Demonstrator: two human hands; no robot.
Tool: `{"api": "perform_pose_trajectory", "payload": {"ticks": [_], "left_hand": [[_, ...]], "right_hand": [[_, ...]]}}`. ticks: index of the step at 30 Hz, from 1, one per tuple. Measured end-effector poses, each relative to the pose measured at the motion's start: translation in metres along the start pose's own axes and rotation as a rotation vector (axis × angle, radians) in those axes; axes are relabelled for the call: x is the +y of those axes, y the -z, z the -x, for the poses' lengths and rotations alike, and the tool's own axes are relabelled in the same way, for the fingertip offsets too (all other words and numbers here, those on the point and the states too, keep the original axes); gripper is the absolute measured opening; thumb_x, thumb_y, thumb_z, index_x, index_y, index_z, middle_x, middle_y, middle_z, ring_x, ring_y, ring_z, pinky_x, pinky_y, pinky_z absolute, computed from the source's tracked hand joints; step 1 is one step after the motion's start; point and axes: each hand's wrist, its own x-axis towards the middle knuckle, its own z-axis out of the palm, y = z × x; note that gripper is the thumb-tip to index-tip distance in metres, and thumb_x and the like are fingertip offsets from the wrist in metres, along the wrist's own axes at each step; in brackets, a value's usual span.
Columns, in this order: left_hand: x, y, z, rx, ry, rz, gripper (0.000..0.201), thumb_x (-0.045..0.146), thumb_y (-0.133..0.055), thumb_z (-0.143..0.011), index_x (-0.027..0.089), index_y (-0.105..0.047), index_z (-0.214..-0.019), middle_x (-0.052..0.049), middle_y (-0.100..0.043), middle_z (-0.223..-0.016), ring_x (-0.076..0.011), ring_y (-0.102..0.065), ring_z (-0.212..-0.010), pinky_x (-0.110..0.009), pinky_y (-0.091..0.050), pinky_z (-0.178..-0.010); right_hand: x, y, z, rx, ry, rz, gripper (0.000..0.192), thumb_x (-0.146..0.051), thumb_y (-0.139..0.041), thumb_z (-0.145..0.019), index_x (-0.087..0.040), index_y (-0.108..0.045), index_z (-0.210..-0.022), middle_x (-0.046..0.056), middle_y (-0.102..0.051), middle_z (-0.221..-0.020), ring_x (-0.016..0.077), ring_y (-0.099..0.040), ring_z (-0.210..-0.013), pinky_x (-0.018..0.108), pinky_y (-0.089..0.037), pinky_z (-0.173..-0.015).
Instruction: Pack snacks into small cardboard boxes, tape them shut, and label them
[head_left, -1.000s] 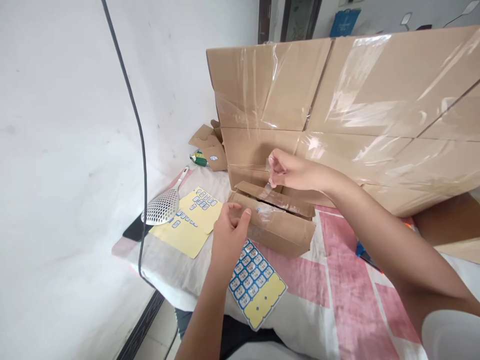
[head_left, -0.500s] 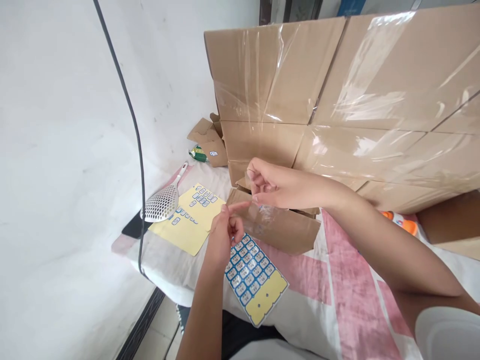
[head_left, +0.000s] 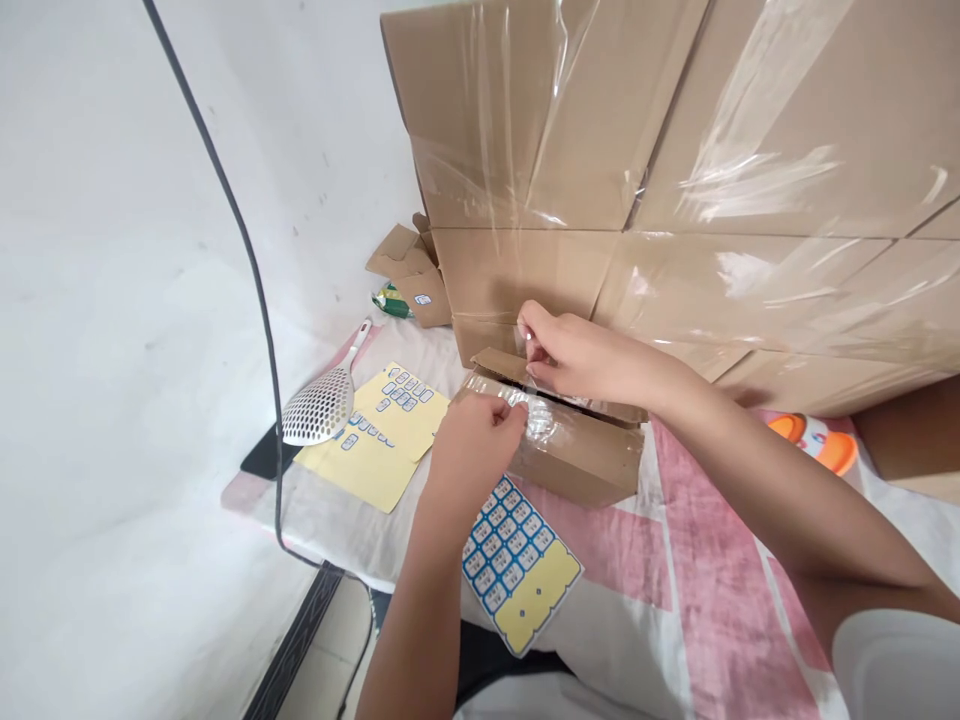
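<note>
The left hand (head_left: 476, 440) is on the left end of a small cardboard box (head_left: 585, 465), its fingers curled with thumb and forefinger close together at the top edge. Whether they pinch anything is unclear. Shiny clear tape (head_left: 551, 428) lies across the box, just right of those fingertips. The right hand (head_left: 574, 352) is over the back of the box, fingers bent inward and nearly closed; a tiny pale bit shows at the fingertips, too small to tell whether they hold it.

Just below the left fingers, a sheet of blue-bordered labels (head_left: 536, 590) lies on the cloth (head_left: 622, 640), partly under the wrist. Left of those fingers are a yellow sheet (head_left: 367, 475) with labels and a white strainer (head_left: 319, 408) overlapping it. Behind the right fingers stands a large cardboard panel (head_left: 517, 270), and well to their right is an orange-and-white thing (head_left: 817, 440).
</note>
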Motion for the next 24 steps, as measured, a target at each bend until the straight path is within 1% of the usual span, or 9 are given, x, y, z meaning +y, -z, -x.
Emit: {"api": "perform_pose_trajectory", "payload": {"ticks": [5, 7, 9, 11, 12, 15, 17, 20, 24], "left_hand": [[0.005, -0.004, -0.016, 0.108, -0.109, -0.266, 0.046, 0.03, -0.066, -0.081, 0.023, -0.044, -0.042, 0.001, -0.04, -0.042, -0.0114, -0.025, -0.04, -0.028, -0.015, -0.047], [0.002, -0.008, -0.017, 0.17, -0.142, -0.317, 0.045, 0.033, -0.07, -0.079, 0.024, -0.046, -0.042, 0.001, -0.04, -0.04, -0.0114, -0.023, -0.038, -0.027, -0.014, -0.045], [-0.002, -0.008, -0.014, 0.228, -0.131, -0.358, 0.047, 0.04, -0.074, -0.078, 0.024, -0.047, -0.043, 0.001, -0.041, -0.041, -0.0123, -0.025, -0.038, -0.027, -0.016, -0.045], [-0.007, -0.007, -0.006, 0.28, -0.083, -0.374, 0.053, 0.05, -0.076, -0.078, 0.024, -0.043, -0.045, 0.001, -0.042, -0.042, -0.0135, -0.028, -0.038, -0.028, -0.018, -0.045], [-0.01, -0.005, -0.001, 0.302, -0.051, -0.366, 0.055, 0.054, -0.077, -0.077, 0.024, -0.042, -0.047, 0.001, -0.043, -0.042, -0.0142, -0.03, -0.039, -0.028, -0.02, -0.046], [-0.024, -0.002, 0.016, 0.311, -0.003, -0.224, 0.045, 0.054, -0.079, -0.077, 0.024, -0.048, -0.061, 0.003, -0.052, -0.052, -0.0157, -0.044, -0.048, -0.029, -0.031, -0.051], [-0.036, -0.005, 0.023, 0.291, -0.009, -0.046, 0.036, 0.048, -0.078, -0.08, 0.023, -0.054, -0.068, 0.003, -0.057, -0.062, -0.0152, -0.052, -0.058, -0.028, -0.04, -0.059], [-0.055, -0.016, 0.026, 0.288, -0.018, 0.265, 0.032, 0.044, -0.075, -0.083, 0.022, -0.054, -0.071, 0.003, -0.056, -0.07, -0.0134, -0.055, -0.066, -0.026, -0.046, -0.065], [-0.072, -0.037, 0.029, 0.337, -0.129, 0.569, 0.024, 0.036, -0.073, -0.085, 0.021, -0.056, -0.079, 0.001, -0.057, -0.082, -0.0137, -0.059, -0.079, -0.025, -0.053, -0.073]], "right_hand": [[-0.001, -0.013, -0.002, -0.049, -0.154, 0.204, 0.028, -0.013, -0.06, -0.09, -0.019, -0.046, -0.114, 0.009, -0.071, -0.091, 0.0263, -0.067, -0.079, 0.032, -0.043, -0.064], [0.001, -0.019, -0.005, 0.035, -0.254, 0.32, 0.048, -0.021, -0.075, -0.084, -0.016, -0.046, -0.121, 0.018, -0.07, -0.105, 0.0338, -0.068, -0.095, 0.035, -0.048, -0.07], [0.007, -0.022, -0.008, 0.191, -0.313, 0.365, 0.071, -0.033, -0.09, -0.072, -0.014, -0.046, -0.124, 0.024, -0.064, -0.118, 0.0396, -0.065, -0.106, 0.039, -0.051, -0.077], [0.017, -0.023, -0.006, 0.306, -0.328, 0.317, 0.08, -0.044, -0.094, -0.065, -0.015, -0.047, -0.123, 0.022, -0.063, -0.117, 0.0382, -0.065, -0.103, 0.04, -0.051, -0.076], [0.022, -0.023, -0.002, 0.332, -0.329, 0.265, 0.076, -0.046, -0.092, -0.066, -0.016, -0.048, -0.12, 0.018, -0.065, -0.111, 0.0347, -0.066, -0.096, 0.038, -0.05, -0.074], [0.03, -0.02, 0.022, 0.342, -0.274, 0.006, 0.039, -0.042, -0.076, -0.086, -0.02, -0.051, -0.107, 0.003, -0.063, -0.084, 0.0209, -0.061, -0.071, 0.031, -0.044, -0.065], [0.028, -0.018, 0.044, 0.357, -0.219, -0.169, 0.016, -0.035, -0.059, -0.097, -0.022, -0.052, -0.093, -0.002, -0.057, -0.073, 0.0155, -0.054, -0.063, 0.029, -0.04, -0.062], [0.017, -0.019, 0.077, 0.391, -0.205, -0.342, 0.022, -0.033, -0.053, -0.099, -0.021, -0.055, -0.081, -0.002, -0.054, -0.07, 0.0143, -0.051, -0.064, 0.028, -0.039, -0.061], [-0.002, -0.032, 0.115, 0.405, -0.258, -0.5, 0.022, -0.035, -0.058, -0.097, -0.021, -0.063, -0.081, 0.001, -0.06, -0.074, 0.0161, -0.055, -0.069, 0.028, -0.043, -0.062]]}}
